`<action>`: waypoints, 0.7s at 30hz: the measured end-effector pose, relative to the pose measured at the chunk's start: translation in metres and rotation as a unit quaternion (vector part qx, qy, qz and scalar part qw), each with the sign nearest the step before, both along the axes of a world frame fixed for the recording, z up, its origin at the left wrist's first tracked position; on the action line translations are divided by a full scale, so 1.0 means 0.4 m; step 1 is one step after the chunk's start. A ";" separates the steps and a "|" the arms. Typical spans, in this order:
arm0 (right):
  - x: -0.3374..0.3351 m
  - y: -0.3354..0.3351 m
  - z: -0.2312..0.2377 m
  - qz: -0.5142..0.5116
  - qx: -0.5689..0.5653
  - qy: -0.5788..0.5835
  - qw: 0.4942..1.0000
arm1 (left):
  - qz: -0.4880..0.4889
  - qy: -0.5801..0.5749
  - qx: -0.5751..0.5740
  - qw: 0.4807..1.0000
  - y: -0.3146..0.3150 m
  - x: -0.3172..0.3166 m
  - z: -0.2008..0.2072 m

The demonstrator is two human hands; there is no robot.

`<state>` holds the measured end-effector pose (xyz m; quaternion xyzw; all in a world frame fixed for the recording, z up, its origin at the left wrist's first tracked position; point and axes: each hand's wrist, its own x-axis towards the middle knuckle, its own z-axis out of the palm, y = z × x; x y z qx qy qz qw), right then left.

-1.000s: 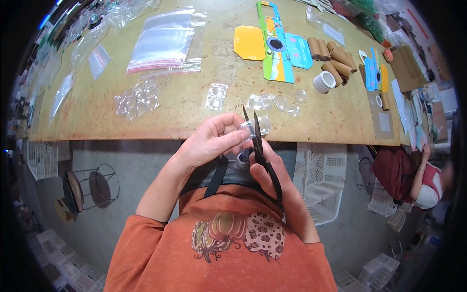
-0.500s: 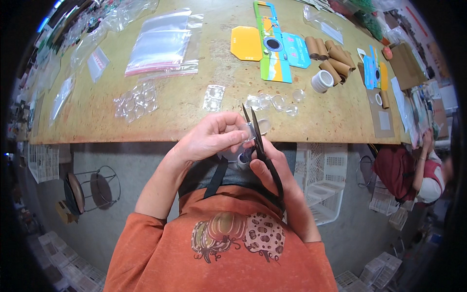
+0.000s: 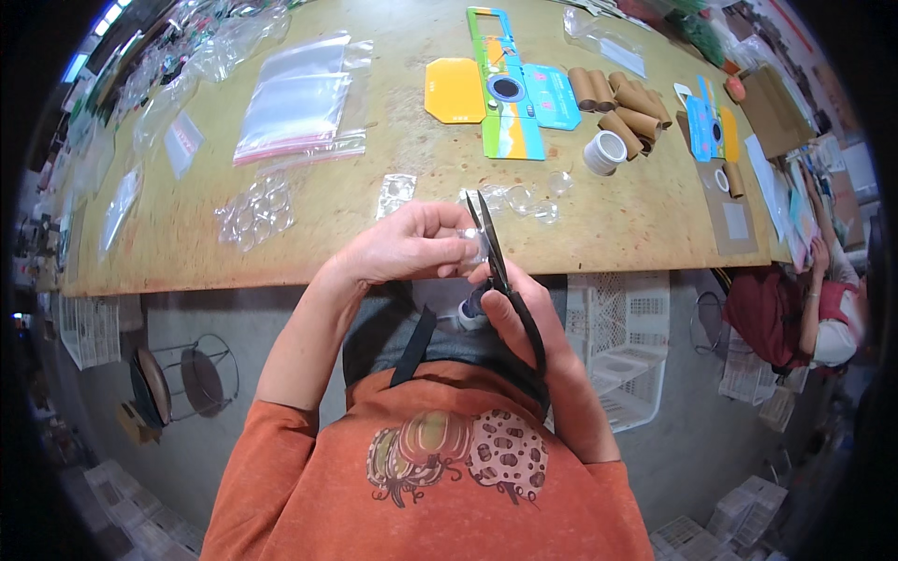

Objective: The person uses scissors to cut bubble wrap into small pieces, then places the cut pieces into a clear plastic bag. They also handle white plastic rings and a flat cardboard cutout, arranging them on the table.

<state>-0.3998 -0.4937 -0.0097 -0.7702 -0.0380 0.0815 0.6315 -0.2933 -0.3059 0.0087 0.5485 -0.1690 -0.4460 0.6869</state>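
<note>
Between the thumb and fingers of my left hand (image 3: 412, 245) a small piece of clear plastic (image 3: 478, 245) is pinched just over the table's front edge. My right hand (image 3: 526, 313) grips black scissors (image 3: 496, 245), whose blades point away from me, slightly apart, right beside the plastic. Beyond the hands lie a small clear plastic packet (image 3: 397, 194) with round shapes in it and a row of clear round plastic pieces (image 3: 531, 202). A larger cluster of clear rounds (image 3: 254, 213) sits farther left.
On the table (image 3: 402, 112) are zip bags (image 3: 295, 98), a colourful flat card cutout (image 3: 513, 122), brown cardboard tubes (image 3: 638, 122) and a white round container (image 3: 605, 152). A second printed card (image 3: 702, 131) lies right. White crates (image 3: 617, 346) and a stool (image 3: 201, 374) stand below. Another person's hand (image 3: 819, 254) shows far right.
The scissor blades look slightly closer together, beside the clear plastic. My view has shifted a little, moving the table's things left in the picture. Both hands keep their holds.
</note>
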 end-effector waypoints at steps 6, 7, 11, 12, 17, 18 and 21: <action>0.000 -0.009 -0.008 -0.004 0.029 0.007 1.000 | -0.023 0.003 0.023 0.999 -0.021 0.009 0.015; 0.000 -0.007 -0.002 -0.011 0.062 0.046 0.997 | -0.019 0.013 0.022 1.000 -0.024 0.010 0.012; 0.012 -0.034 0.022 -0.021 0.275 0.224 0.935 | -0.005 0.029 0.018 0.999 -0.031 0.017 -0.007; 0.018 -0.026 0.009 -0.055 0.283 0.199 0.937 | 0.013 0.012 0.035 0.999 -0.029 0.020 -0.006; 0.029 -0.068 -0.028 -0.014 0.426 0.189 0.885 | 0.134 -0.364 0.234 0.891 -0.047 0.053 -0.024; 0.024 -0.067 -0.029 -0.023 0.421 0.187 0.887 | 0.180 -0.369 0.230 0.883 -0.047 0.046 -0.024; 0.003 -0.073 -0.043 -0.035 0.440 0.202 0.875 | 0.334 -0.414 0.220 0.818 0.024 0.080 -0.048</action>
